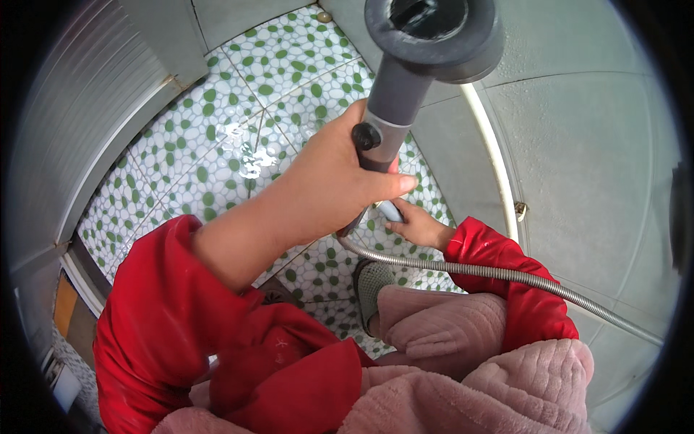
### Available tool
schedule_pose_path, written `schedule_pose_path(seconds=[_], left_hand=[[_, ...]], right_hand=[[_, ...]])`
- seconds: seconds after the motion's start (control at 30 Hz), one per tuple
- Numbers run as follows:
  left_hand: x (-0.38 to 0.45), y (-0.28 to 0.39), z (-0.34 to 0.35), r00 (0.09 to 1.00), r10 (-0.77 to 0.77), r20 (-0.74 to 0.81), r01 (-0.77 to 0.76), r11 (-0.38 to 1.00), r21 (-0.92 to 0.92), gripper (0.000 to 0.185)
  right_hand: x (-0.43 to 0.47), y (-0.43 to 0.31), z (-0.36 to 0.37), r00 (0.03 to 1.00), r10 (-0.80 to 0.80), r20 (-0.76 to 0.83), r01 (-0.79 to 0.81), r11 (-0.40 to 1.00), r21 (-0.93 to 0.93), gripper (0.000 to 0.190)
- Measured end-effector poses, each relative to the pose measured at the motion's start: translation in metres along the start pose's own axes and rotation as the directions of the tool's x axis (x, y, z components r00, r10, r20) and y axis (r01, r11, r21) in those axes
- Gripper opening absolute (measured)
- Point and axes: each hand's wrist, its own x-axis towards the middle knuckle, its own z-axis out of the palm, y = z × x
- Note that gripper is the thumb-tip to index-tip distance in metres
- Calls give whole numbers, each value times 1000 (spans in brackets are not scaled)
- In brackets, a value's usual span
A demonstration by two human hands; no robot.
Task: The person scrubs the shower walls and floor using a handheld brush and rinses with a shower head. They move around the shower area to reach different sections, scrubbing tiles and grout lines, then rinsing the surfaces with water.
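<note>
My left hand (331, 184) grips the handle of a grey handheld shower head (404, 89) in front of me. A black knob (366, 136) sticks out from the handle beside my fingers. The round head is cut off by the top edge of the view, and I see no water leaving it. From the handle's lower end a ribbed metal shower hose (461, 267) runs to the right, above my right forearm. Lower down, my right hand (417, 222) holds a pale rod-like handle (389, 210). My left hand hides its far end, so its kind cannot be told.
Wet floor tiles (217, 157) with a green-and-white pebble pattern reflect light. Grey wall tiles (585, 163) rise at the right, with a white pipe (496, 157) along them. A ribbed panel (92, 108) with a metal frame stands at the left. My slippered foot (374, 293) is below.
</note>
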Motion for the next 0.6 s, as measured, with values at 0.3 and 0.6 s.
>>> schedule_pose_path(seconds=[0.3, 0.6], left_hand=[[-5, -12, -9, 989, -85, -119, 72, 992, -107, 42], [-3, -8, -13, 984, -31, -178, 27, 999, -23, 34]], right_hand=[[-14, 7, 3, 955, 293, 41, -295, 939, 176, 49], [-14, -4, 6, 982, 178, 60, -183, 978, 96, 45]])
